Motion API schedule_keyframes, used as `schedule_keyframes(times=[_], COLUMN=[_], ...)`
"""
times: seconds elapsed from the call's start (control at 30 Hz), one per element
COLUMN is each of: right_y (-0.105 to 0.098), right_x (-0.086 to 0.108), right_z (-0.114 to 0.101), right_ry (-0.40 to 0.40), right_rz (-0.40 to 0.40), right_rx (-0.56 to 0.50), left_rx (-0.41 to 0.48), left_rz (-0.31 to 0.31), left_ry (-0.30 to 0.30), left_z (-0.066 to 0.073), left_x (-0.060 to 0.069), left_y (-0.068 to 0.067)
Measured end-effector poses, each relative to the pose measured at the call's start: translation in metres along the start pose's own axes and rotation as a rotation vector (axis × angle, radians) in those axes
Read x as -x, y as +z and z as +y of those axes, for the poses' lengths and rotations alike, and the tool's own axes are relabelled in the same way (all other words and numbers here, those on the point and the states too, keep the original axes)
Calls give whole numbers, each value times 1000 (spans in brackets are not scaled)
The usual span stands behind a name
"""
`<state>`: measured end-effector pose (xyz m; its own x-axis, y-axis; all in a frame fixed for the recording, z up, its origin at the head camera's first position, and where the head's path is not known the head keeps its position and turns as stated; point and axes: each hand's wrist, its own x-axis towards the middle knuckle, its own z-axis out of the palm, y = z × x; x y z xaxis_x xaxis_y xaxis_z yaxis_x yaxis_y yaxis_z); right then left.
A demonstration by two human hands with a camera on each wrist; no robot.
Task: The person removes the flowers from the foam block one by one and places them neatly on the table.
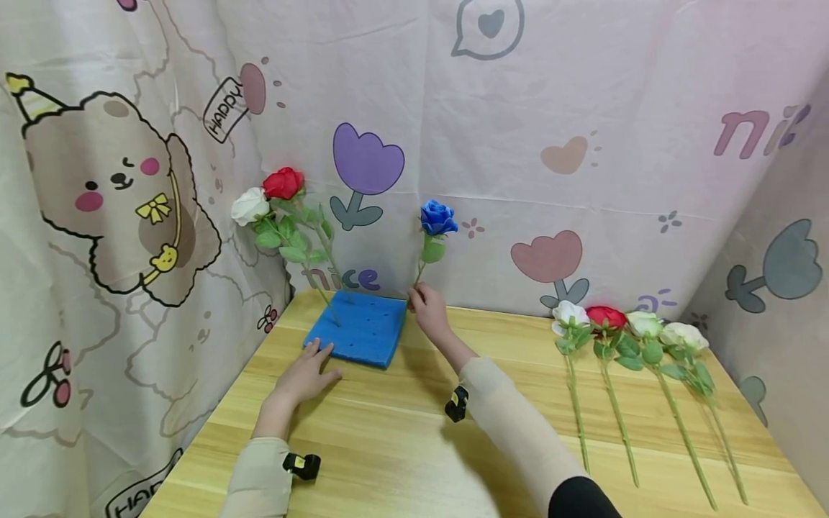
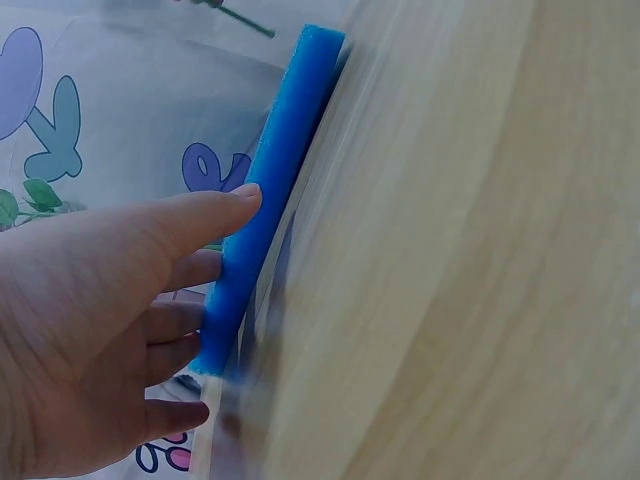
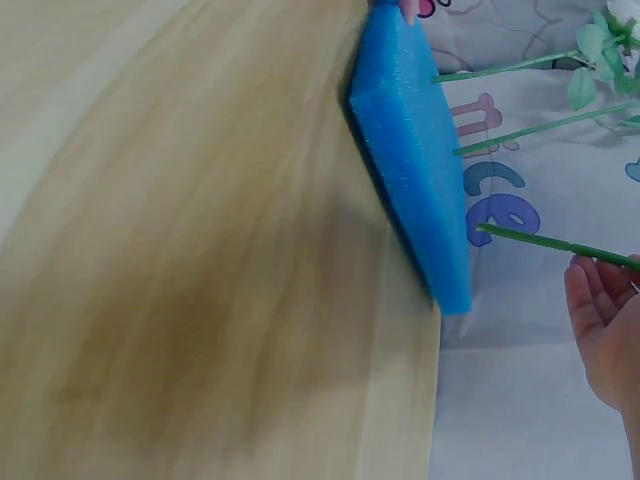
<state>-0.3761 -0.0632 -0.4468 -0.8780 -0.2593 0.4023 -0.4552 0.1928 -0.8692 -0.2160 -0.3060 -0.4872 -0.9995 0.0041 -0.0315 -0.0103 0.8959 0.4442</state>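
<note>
A blue foam block (image 1: 372, 334) lies on the table with small holes in its top. A white rose (image 1: 250, 206) and a red rose (image 1: 283, 183) stand in it, leaning left. My left hand (image 1: 303, 375) rests its spread fingers at the block's near left corner; in the left wrist view its thumb (image 2: 248, 192) touches the side. My right hand (image 1: 430, 313) pinches the stem of a blue rose (image 1: 437, 217), held upright near the block's right back corner. In the right wrist view, the stem's lower end (image 3: 500, 233) hangs free above the block (image 3: 415, 150).
On the table's right side lie a white rose (image 1: 570, 316), a red rose (image 1: 606, 319) and two more pale roses (image 1: 684, 336), stems pointing toward me. A printed curtain (image 1: 479, 144) hangs behind and at the sides of the wooden table (image 1: 382, 439).
</note>
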Motion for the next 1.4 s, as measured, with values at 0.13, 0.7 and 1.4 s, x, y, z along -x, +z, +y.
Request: schedule_keyframes(times=[0.13, 0.7, 1.4], right_y=[-8, -39, -107], right_x=[10, 48, 94], right_z=[4, 14, 24], right_ry=[32, 214, 367], right_rz=[-15, -31, -20], right_rx=[-43, -229, -319], left_rx=[-2, 1, 5], left_rz=[1, -3, -7], left_ry=[5, 6, 12], left_z=[0, -1, -1], left_x=[0, 0, -1], left_y=[0, 0, 0])
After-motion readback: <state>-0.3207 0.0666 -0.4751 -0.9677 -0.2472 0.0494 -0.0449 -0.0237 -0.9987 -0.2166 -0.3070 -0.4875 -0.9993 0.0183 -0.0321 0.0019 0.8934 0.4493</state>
